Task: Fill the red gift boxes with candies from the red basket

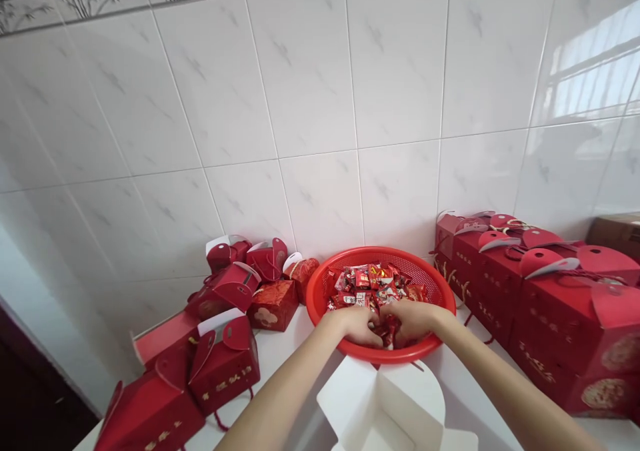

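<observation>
Tiled wall (320, 104): pale and marbled, right across the back, and that is the hard limit behind everything.
White worktop (283, 347): strips of it show either side of the basket, the left one tapering back between rim and boxes; its left edge peeks out at the bottom corner.
Right-hand red boxes (550, 324): a solid block, stacked and lined up, walling in that flank.
Left-hand red boxes (227, 364): a looser crowd, angled every way, the rearmost just beside the basket.
Red basket (400, 264): dead centre, round rim, near the wall, open above.
White-lined box (347, 397): flaps flung wide, mouth up, tight to the basket's near rim; touching or not, hard to call.
Left hand (361, 325): in over the near rim, fingers curled, tips buried; any grip cannot be told.
Right hand (407, 321): right alongside, fingers part-bent around the heap; its hold cannot be told either.
Red packets (360, 297): piled inside the basket, under and beyond both hands.
</observation>
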`<state>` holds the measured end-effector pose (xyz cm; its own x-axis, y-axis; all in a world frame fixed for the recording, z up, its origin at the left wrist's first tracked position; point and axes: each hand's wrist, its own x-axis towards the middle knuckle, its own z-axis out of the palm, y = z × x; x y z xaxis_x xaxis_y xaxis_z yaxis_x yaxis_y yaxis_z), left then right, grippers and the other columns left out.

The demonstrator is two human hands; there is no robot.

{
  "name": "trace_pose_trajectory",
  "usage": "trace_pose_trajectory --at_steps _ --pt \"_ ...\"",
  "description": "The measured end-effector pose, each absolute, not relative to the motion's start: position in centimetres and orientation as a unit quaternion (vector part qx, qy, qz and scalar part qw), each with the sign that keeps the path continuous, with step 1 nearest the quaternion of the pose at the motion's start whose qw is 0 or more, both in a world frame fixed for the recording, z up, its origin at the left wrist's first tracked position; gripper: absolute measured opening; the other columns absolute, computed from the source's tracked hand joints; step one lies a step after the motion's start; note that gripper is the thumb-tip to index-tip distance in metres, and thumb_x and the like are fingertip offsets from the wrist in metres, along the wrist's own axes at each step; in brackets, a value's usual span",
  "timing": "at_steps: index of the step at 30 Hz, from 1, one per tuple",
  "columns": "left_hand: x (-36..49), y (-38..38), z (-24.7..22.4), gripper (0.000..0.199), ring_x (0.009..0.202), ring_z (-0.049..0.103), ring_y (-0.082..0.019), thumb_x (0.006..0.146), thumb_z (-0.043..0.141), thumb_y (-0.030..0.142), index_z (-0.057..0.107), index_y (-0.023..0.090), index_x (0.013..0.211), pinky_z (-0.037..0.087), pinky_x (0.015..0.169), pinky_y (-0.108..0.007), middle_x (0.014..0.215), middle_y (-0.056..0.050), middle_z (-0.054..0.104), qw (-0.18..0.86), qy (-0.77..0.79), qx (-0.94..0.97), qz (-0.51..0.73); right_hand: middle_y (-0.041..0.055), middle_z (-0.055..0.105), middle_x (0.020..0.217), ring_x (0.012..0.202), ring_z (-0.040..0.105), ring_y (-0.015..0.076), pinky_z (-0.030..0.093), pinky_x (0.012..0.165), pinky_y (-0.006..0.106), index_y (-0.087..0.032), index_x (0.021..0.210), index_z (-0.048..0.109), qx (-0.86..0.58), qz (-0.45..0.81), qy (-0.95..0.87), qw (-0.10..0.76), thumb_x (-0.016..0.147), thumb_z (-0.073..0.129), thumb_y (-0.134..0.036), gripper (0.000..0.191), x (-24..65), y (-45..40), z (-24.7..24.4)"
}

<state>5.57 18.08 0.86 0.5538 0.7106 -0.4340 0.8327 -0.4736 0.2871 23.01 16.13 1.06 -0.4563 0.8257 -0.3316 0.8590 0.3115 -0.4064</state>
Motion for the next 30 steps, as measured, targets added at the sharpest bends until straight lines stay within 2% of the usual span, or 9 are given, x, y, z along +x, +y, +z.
trace_pose_trajectory --at_steps 4,6,10,14,18,22,30 --pt "5.6 18.4 0.4 0.021 0.076 0.065 -0.022 0.068 0.066 0.028 0.067 0.021 0.087 0.043 0.057 -0.027 0.085 -0.003 0.071 0.225 0.452 0.856 -0.112 0.0061 0.071 0.114 0.099 0.066 0.0263 0.047 0.072 0.027 -0.023 0.125 0.066 0.488 -0.280 0.827 0.019 0.061 0.073 -0.015 0.065 23.2 16.2 1.0" --pt "5.5 18.4 0.2 0.019 0.072 0.064 -0.022 0.065 0.068 0.024 0.065 0.019 0.082 0.041 0.054 -0.027 0.080 -0.003 0.069 0.232 0.458 0.853 -0.099 0.0052 0.072 0.111 0.098 0.066 0.0252 0.047 0.075 0.027 -0.023 0.124 0.067 0.475 -0.284 0.833 -0.001 0.061 0.074 -0.014 0.064 23.3 16.3 0.9" --pt "5.3 18.4 0.3 0.016 0.065 0.063 -0.021 0.065 0.065 0.020 0.066 0.017 0.080 0.043 0.053 -0.027 0.071 -0.002 0.067 0.281 0.466 0.838 -0.034 0.0030 0.072 0.092 0.085 0.065 0.0223 0.046 0.070 0.026 -0.019 0.106 0.073 0.473 -0.263 0.838 -0.071 0.067 0.073 -0.018 0.039 23.5 16.6 0.6" --pt "5.1 18.7 0.5 0.026 0.074 0.064 -0.020 0.067 0.061 0.017 0.069 0.015 0.092 0.047 0.063 -0.026 0.087 -0.003 0.072 0.316 0.438 0.838 0.078 0.0034 0.070 0.082 0.077 0.062 0.0199 0.042 0.066 0.025 -0.017 0.093 0.071 0.500 -0.217 0.820 -0.175 0.076 0.067 -0.017 0.017 23.7 16.6 0.5" --pt "4.8 18.9 0.6 0.033 0.088 0.064 -0.022 0.070 0.065 0.019 0.069 0.012 0.102 0.049 0.076 -0.028 0.096 -0.005 0.072 0.341 0.409 0.827 0.180 0.0002 0.064 0.072 0.069 0.056 0.0158 0.035 0.064 0.025 -0.018 0.076 0.064 0.534 -0.163 0.791 -0.251 0.075 0.064 -0.013 0.005 24.0 16.6 0.8" --pt "4.7 19.1 0.7 0.034 0.099 0.064 -0.025 0.077 0.065 0.026 0.071 0.011 0.107 0.051 0.085 -0.032 0.101 -0.007 0.074 0.386 0.390 0.792 0.266 -0.0037 0.054 0.061 0.061 0.048 0.0133 0.031 0.060 0.025 -0.019 0.068 0.055 0.538 -0.189 0.752 -0.331 0.074 0.063 -0.018 0.010 24.4 16.7 0.6" --pt "4.7 19.2 0.8 0.047 0.102 0.068 -0.029 0.076 0.074 0.035 0.071 0.011 0.116 0.054 0.089 -0.039 0.110 -0.012 0.075 0.474 0.364 0.725 0.342 -0.0030 0.058 0.063 0.062 0.051 0.0130 0.038 0.061 0.025 -0.019 0.068 0.058 0.500 -0.273 0.690 -0.446 0.070 0.065 -0.021 0.008 24.8 17.3 0.0"
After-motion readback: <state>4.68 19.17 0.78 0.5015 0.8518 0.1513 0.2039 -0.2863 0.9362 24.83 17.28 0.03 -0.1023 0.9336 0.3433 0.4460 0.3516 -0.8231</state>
